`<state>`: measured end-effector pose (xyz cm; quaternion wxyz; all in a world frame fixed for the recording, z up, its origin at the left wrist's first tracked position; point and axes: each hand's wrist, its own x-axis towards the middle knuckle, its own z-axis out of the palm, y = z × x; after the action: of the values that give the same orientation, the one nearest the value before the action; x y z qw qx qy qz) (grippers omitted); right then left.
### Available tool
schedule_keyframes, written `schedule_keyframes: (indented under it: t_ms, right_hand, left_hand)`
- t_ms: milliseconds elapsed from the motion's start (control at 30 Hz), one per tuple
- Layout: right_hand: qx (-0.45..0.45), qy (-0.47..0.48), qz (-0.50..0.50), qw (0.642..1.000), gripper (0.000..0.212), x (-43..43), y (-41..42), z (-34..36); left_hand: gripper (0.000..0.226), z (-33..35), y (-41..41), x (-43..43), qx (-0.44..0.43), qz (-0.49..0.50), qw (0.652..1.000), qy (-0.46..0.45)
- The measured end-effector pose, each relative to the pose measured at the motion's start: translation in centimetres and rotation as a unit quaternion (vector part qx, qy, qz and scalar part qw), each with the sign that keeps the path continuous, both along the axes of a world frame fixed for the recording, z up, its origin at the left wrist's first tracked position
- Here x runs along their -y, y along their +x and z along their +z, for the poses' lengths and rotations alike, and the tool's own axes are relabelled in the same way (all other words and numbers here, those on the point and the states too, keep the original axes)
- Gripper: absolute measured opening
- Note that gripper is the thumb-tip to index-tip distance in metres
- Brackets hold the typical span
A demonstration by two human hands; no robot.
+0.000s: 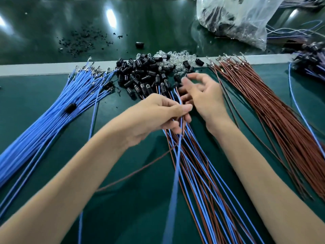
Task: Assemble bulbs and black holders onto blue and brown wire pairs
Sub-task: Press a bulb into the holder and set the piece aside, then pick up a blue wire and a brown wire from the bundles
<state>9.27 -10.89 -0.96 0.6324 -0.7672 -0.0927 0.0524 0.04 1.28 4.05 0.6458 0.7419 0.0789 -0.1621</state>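
My left hand (154, 117) grips a bunch of blue and brown wire pairs (197, 173) that fan out toward me; their far ends carry black holders with bulbs (151, 88). My right hand (202, 95) hovers just right of that bunch, fingers loosely curled, thumb and fingertips near a small dark piece at the pile's edge; whether it holds it I cannot tell. A pile of black holders (140, 71) and clear bulbs (177, 59) lies beyond both hands. Loose blue wires (52, 117) lie at left, loose brown wires (274, 110) at right.
A clear plastic bag (235, 20) of parts sits at the back right. Finished assemblies (309, 59) are heaped at the far right edge. Black debris (79, 41) and one stray holder (139, 44) lie on the dark belt behind a pale strip (35, 69).
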Motion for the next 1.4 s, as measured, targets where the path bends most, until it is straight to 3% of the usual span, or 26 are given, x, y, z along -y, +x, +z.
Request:
schedule_keyframes:
  t_ms: [67, 133, 267, 400, 500, 600, 667, 733, 767, 833, 900, 967, 1067, 1233, 1400]
  right_hand:
    - [0.14, -0.167, -0.034, 0.975, 0.019, 0.0, 1.0, 0.0]
    - [0.2, -0.282, -0.009, 0.938, 0.025, 0.1, 1.5, -0.1]
    - [0.206, -0.334, 0.003, 0.92, 0.023, 0.0, 1.5, -0.5]
    - [0.196, -0.309, -0.003, 0.931, 0.018, 0.2, 1.1, -0.6]
    - [0.189, -0.237, -0.044, 0.952, 0.014, 0.4, 0.4, 0.0]
    - [0.087, -0.062, -0.001, 0.994, 0.004, 0.2, -0.9, 1.3]
    - [-0.024, 0.068, 0.101, 0.992, 0.003, -0.1, -2.1, 2.1]
    - [-0.052, 0.08, 0.163, 0.982, 0.006, 0.0, -2.8, 2.6]
    - [-0.036, 0.036, 0.164, 0.985, 0.01, 0.2, -3.0, 2.8]
    - [0.062, -0.161, 0.094, 0.98, 0.021, 1.3, -2.7, 2.9]
    - [0.164, -0.405, -0.044, 0.899, 0.03, 3.5, -2.2, 2.8]
    - [0.129, -0.527, -0.115, 0.832, 0.035, 5.7, -2.2, 3.1]
    - [0.036, -0.562, -0.106, 0.82, 0.038, 6.9, -2.0, 3.2]
    - [-0.01, -0.553, -0.122, 0.824, 0.047, 7.8, -1.5, 3.3]
    - [-0.014, -0.552, -0.088, 0.829, 0.026, 7.6, -1.8, 2.9]
  left_hand:
    - [0.033, -1.1, 0.4, -0.1, -0.03, 0.037, 0.998, 0.045]
    - [0.038, -1.9, 0.5, -0.7, -0.036, 0.025, 0.991, 0.124]
    - [0.05, -2.3, 0.5, -1.9, -0.032, -0.031, 0.966, 0.256]
    - [0.046, -2.2, 0.7, -2.7, -0.005, -0.07, 0.926, 0.372]
    - [0.041, -1.6, 0.7, -3.3, 0.023, -0.074, 0.907, 0.413]
    - [0.037, -0.8, 0.8, -3.6, 0.171, -0.002, 0.887, 0.429]
    - [0.048, -1.0, 1.0, -3.2, 0.275, 0.006, 0.876, 0.395]
    - [0.037, -1.5, 1.0, -2.7, 0.348, 0.019, 0.863, 0.365]
    - [0.029, -1.8, 1.0, -2.6, 0.371, 0.034, 0.858, 0.353]
    - [0.018, -2.5, 1.1, -2.7, 0.377, 0.057, 0.864, 0.328]
    - [0.013, -3.2, 1.1, -2.8, 0.346, 0.058, 0.876, 0.331]
    - [0.018, -3.8, 1.1, -2.7, 0.315, 0.041, 0.88, 0.353]
    - [0.028, -4.3, 1.0, -2.2, 0.307, 0.024, 0.881, 0.36]
    - [0.032, -4.2, 0.8, -1.9, 0.307, 0.014, 0.884, 0.353]
    - [0.03, -4.3, 0.8, -1.8, 0.296, 0.012, 0.891, 0.343]
